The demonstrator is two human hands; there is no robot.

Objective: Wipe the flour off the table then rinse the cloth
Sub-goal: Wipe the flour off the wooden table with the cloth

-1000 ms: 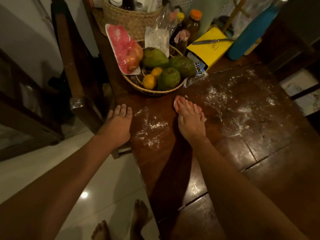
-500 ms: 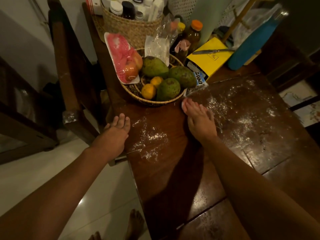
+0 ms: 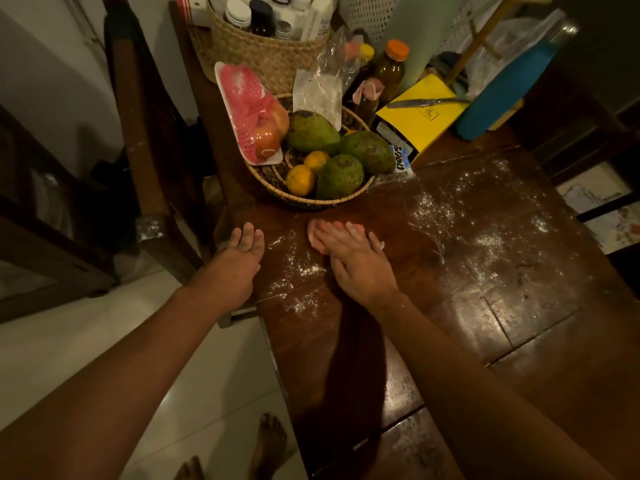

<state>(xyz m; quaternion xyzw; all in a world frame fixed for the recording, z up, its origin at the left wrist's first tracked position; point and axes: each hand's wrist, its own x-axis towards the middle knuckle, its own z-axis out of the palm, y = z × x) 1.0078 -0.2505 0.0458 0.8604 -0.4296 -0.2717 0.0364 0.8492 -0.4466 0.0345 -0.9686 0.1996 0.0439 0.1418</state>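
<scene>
Foot: I see a bare foot (image 3: 268, 441) on pale floor, 6 o'clock of my view, beside the table edge.
Table: dark wood table (image 3: 450, 341) fills the 3 to 5 o'clock side.
Left hand: left hand (image 3: 240, 254) is at the table's left edge, fingers straight and together, grasping nothing.
Right hand: right hand (image 3: 353, 261) lies flat, fingers stretched out and pressing down on the cloth, not curled round it.
Cloth: pink cloth (image 3: 313, 237) is on the table under my right fingers, with its edge peeking out at 11 o'clock of the hand.
Near flour: flour patch (image 3: 301, 271) is on the table between the two hands, touching neither.
Far flour: wider dusting (image 3: 485, 240) at 3 o'clock of the right hand.
Fruit basket: fruit basket (image 3: 322, 201) at 12 o'clock of the cloth, just beyond it, holding green fruit and oranges.
Far end: yellow box (image 3: 422, 126) with a knife (image 3: 422, 102) on top, blue bottle (image 3: 502, 95) at its 3 o'clock, and a woven basket (image 3: 266, 60) of bottles at 11 o'clock.
</scene>
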